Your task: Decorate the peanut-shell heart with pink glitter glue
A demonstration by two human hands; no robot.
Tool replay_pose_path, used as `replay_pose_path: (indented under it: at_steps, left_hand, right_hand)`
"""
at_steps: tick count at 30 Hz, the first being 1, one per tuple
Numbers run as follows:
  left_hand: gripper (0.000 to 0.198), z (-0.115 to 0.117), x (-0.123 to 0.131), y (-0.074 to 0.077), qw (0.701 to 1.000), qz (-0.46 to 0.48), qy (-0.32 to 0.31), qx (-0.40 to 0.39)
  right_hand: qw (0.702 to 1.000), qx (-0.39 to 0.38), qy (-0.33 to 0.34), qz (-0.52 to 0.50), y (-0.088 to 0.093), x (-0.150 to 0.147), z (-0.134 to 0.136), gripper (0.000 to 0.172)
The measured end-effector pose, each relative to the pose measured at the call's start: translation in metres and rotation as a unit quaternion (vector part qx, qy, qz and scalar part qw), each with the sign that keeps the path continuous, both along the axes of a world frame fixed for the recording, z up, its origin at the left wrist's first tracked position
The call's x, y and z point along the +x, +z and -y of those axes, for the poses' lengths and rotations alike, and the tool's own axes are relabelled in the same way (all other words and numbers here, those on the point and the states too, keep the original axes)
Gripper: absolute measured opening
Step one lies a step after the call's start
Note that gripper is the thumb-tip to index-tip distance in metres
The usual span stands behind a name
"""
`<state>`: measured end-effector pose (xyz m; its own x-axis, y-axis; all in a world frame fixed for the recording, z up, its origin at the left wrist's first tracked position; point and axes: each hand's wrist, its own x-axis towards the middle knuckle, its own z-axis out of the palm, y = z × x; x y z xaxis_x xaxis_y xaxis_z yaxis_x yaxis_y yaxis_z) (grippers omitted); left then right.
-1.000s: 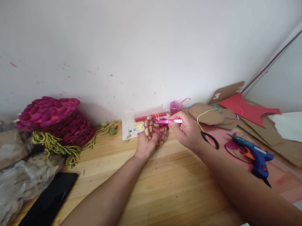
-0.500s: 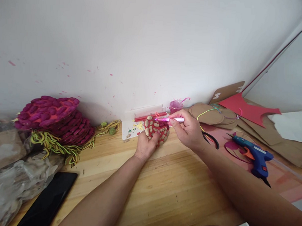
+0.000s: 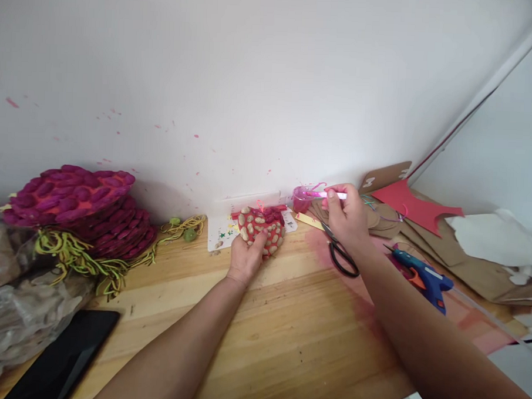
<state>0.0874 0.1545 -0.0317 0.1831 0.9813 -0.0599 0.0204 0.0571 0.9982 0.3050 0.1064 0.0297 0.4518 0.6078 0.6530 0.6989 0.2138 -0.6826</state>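
Hands: two, both holding something, well apart from each other.
Left hand (image 3: 246, 254): fingers and thumb pinch the near edge of one peanut-covered disc (image 3: 270, 240).
Right hand (image 3: 347, 218): fingers close around one white-handled brush (image 3: 339, 195); its pink tip is at the mouth of one paint cup (image 3: 299, 207), though whether it dips in I cannot tell.
Disc in hand: one, red, above the wooden table (image 3: 251, 340) near the wall; more than ten peanuts are bare tan, a cluster at the far edge magenta.
Magenta stack (image 3: 74, 197): one, at the left, its layers too overlapped to count.
Green balls (image 3: 189, 235): two, beside yellow cord, between stack and disc.
Star sheet (image 3: 215, 239): one, white, partly behind the disc.
Scissors (image 3: 334, 241): one pair, black-handled, just beside the right hand.
Yellow strip (image 3: 308, 219): one, near the cup.
Glue gun (image 3: 427, 283): one, blue, beyond the right forearm.
Red sheet (image 3: 418, 200): one, on brown cardboard.
Black flat object (image 3: 65, 352): one, lower left.
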Motion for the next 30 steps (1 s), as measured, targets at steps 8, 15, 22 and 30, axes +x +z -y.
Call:
replay_pose_path:
  at_steps: [8,15,22,30]
  left_hand:
    - [0.038,-0.001,0.0,-0.002,0.999,0.0,-0.011,0.041]
    - [0.033,-0.002,0.0,-0.004,0.999,0.005,-0.014,0.053]
    - [0.034,-0.003,0.002,-0.005,0.996,0.012,-0.004,0.084]
    - [0.031,0.002,0.001,0.006,0.998,0.011,-0.015,0.065]
  right_hand:
    - [0.932,-0.268,-0.134,0.203,0.019,0.028,-0.058,0.022]
    - [0.869,-0.399,-0.13,0.262,0.029,0.02,-0.089,0.024]
    - [0.853,-0.409,-0.11,0.304,0.031,0.01,-0.088,0.029]
    - [0.847,-0.418,-0.093,0.315,0.034,0.003,-0.088,0.031]
